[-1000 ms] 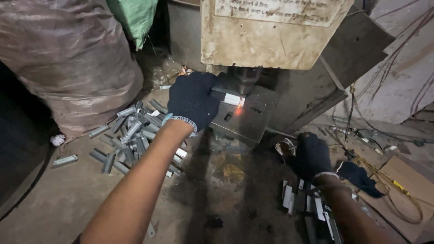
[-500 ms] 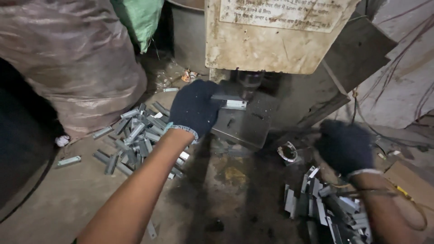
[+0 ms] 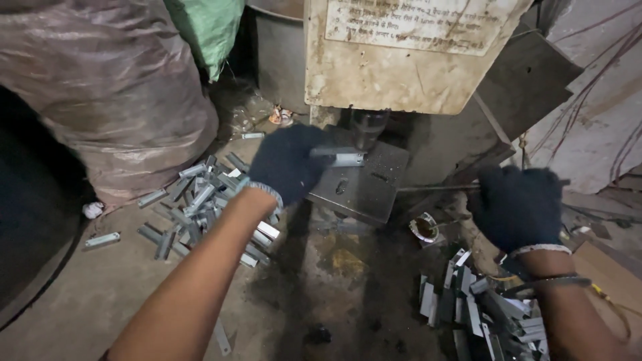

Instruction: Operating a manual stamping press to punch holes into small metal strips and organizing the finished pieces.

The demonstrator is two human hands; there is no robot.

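My left hand, in a dark knit glove, holds a small grey metal piece on the steel bed of a press, right under its round ram. My right hand, also gloved, hovers to the right of the bed with fingers curled around a thin metal rod that runs toward the press. Below that hand lies a pile of grey metal pieces.
A second heap of metal pieces lies left of the press by a bulging plastic-wrapped sack. A green sack stands behind. The press body carries a worn notice plate. A small round tin sits beside the bed.
My right hand rose from the pile at lower right up to the rod beside the press bed. My left hand stayed at the bed with the piece; the red glow there is gone.
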